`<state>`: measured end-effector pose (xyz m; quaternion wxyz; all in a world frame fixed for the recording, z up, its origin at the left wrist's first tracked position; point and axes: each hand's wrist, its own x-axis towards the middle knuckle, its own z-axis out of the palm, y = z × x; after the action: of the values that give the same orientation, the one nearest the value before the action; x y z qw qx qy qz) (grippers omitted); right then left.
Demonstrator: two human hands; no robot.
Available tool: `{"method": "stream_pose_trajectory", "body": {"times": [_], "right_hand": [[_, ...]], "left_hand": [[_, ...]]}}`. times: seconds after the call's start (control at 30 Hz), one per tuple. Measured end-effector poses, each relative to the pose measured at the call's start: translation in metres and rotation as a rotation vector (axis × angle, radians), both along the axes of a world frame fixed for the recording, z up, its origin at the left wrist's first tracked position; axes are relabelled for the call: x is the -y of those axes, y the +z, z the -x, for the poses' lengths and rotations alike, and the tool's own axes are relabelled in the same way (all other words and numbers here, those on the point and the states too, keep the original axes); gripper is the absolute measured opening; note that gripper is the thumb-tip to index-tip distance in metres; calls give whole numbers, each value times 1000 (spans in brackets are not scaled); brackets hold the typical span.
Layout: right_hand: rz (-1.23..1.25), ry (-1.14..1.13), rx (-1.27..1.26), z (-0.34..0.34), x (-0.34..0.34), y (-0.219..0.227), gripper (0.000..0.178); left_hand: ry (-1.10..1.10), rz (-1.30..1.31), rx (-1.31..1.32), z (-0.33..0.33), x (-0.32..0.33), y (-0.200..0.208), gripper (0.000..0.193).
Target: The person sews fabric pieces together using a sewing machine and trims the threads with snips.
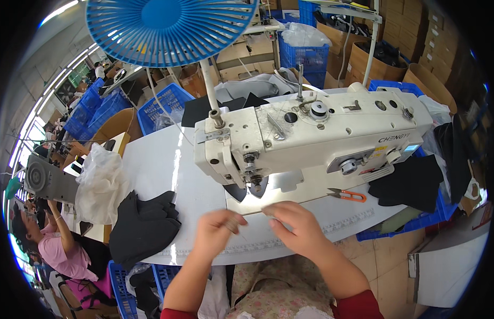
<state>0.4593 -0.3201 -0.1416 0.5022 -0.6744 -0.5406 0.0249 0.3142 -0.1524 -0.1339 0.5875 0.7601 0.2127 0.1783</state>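
Note:
In front of a white sewing machine [321, 125], both my hands hover over the near edge of the pale worktable [191, 250]. My left hand [220, 228] has its fingers curled together and looks slightly blurred; whatever may be in them cannot be made out. My right hand [296, 226] faces it, with fingers bent toward the left and the thumb apart from them; I see nothing in it. Under the needle area lies a dark fabric piece [235, 192] with pointed ends, partly hidden by the machine head. Orange-handled thread snips [347, 195] rest right of my right hand.
Black cut pieces lie in a pile [143, 226] at the left and another stack [409, 183] at the right. A blue fan [170, 29] overhangs the machine. A white plastic bag [102, 183] and a seated person [66, 247] are at the left. Blue crates [119, 290] stand below.

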Motion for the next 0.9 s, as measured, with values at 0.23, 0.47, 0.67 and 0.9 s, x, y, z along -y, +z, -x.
{"method": "stream_pose_trajectory", "body": {"times": [0.23,0.47,0.67,0.9], "right_hand": [[-30,234,-1245,32,-66,-24,33],[-342,4,-1570,44,-113,-27,37],[-20,400,-1735,22,-99,-44,39],[14,382,-1769,12,-73,-64,35]], "left_hand": [[-150,-35,-262,19,13,-43,21],[-58,63,-206,28,2,-44,21],[-253,111,-203,36,-6,-38,22],[201,-457,64,-13,-16,10,10]]}}
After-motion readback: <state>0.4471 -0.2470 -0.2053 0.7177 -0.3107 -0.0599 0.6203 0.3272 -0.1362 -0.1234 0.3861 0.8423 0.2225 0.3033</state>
